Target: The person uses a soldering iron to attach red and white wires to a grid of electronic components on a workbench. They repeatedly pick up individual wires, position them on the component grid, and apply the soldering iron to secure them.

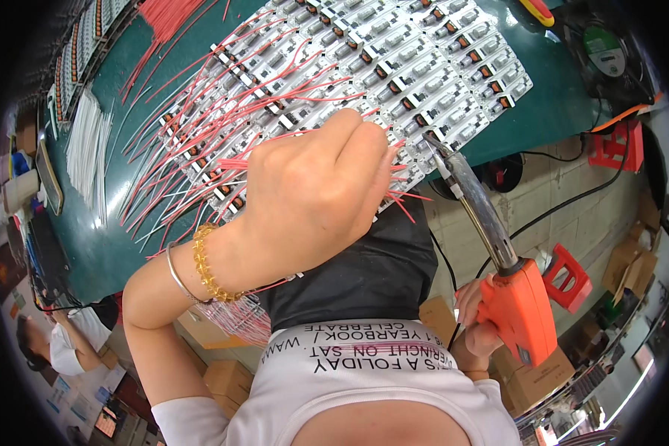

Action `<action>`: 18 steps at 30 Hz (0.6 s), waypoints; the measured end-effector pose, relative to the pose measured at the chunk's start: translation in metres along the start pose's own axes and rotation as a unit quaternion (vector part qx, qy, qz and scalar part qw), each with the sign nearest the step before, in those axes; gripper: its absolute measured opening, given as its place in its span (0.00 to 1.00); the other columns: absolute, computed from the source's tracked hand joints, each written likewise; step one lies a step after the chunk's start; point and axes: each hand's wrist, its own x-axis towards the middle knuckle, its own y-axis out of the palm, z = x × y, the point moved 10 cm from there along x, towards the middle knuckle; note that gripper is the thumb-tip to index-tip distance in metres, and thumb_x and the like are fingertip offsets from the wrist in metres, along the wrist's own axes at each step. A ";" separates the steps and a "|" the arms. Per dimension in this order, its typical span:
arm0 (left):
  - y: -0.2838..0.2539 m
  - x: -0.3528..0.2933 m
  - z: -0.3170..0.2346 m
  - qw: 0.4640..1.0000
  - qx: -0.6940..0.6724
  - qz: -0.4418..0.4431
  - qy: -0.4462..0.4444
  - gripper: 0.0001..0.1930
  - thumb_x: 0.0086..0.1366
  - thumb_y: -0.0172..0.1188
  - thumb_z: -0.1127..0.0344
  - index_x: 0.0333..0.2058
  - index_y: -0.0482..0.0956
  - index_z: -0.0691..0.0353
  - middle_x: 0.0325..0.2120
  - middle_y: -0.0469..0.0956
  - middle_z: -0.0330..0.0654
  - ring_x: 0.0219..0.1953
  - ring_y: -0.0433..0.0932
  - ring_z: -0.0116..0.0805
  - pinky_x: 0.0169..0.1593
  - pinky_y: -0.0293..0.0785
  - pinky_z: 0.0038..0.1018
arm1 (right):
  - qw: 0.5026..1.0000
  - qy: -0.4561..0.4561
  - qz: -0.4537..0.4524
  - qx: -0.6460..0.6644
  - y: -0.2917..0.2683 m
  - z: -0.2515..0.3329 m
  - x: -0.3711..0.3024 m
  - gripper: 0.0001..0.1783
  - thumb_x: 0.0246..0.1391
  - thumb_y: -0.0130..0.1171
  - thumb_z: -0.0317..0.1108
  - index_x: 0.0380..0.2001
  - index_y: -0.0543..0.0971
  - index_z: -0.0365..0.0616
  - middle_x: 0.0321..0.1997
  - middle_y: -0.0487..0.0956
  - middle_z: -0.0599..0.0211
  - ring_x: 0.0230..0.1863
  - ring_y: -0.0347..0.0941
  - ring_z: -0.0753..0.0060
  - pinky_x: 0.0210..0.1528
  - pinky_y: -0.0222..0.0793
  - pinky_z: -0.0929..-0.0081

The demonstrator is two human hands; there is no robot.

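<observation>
My left hand (316, 189) is closed on a small bunch of red wires (234, 163), whose ends stick out on both sides of the fist. It hovers over a large panel of white circuit boards (416, 67) with rows of small black-and-orange parts. Many red wires (297, 97) stand up from the boards on the left side. In my right hand (477, 316) is a soldering gun (528, 316) with an orange handle and a long metal barrel. Its tip (432, 141) is at the panel's right part, close to one of the parts; contact cannot be made out.
A bundle of white wires (89, 156) and a heap of red wires (167, 18) lie on the green table (89, 256). A black fan (606, 56) stands at the far right, near a red-and-yellow tool handle (539, 11). Black cables hang beside a red stand (617, 146). Another person (74, 342) sits at left.
</observation>
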 end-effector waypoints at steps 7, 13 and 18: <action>-0.003 0.002 -0.002 0.996 -0.086 0.013 -0.013 0.07 0.52 0.66 0.78 0.30 0.79 0.64 0.20 0.74 0.40 0.17 0.73 0.29 0.19 0.65 0.23 | 0.996 0.000 -0.015 0.091 0.002 0.004 -0.004 0.48 0.51 0.54 0.70 0.54 0.66 0.30 0.11 0.63 0.79 0.12 0.61 0.80 0.20 0.62 0.78; 0.005 -0.003 -0.009 1.000 -0.011 0.009 -0.003 0.07 0.51 0.68 0.75 0.26 0.76 0.62 0.20 0.73 0.38 0.16 0.72 0.31 0.19 0.65 0.25 | 1.000 0.019 0.002 -0.016 -0.009 -0.008 -0.015 0.34 0.52 0.53 0.68 0.19 0.68 0.44 0.15 0.69 0.72 0.17 0.67 0.70 0.21 0.62 0.73; 0.008 -0.001 -0.012 1.000 0.007 0.007 0.009 0.08 0.51 0.68 0.74 0.25 0.76 0.61 0.19 0.71 0.37 0.15 0.71 0.31 0.18 0.64 0.26 | 0.997 0.038 -0.023 -0.071 -0.016 -0.011 -0.026 0.34 0.52 0.52 0.68 0.13 0.70 0.48 0.17 0.70 0.71 0.20 0.70 0.68 0.23 0.62 0.70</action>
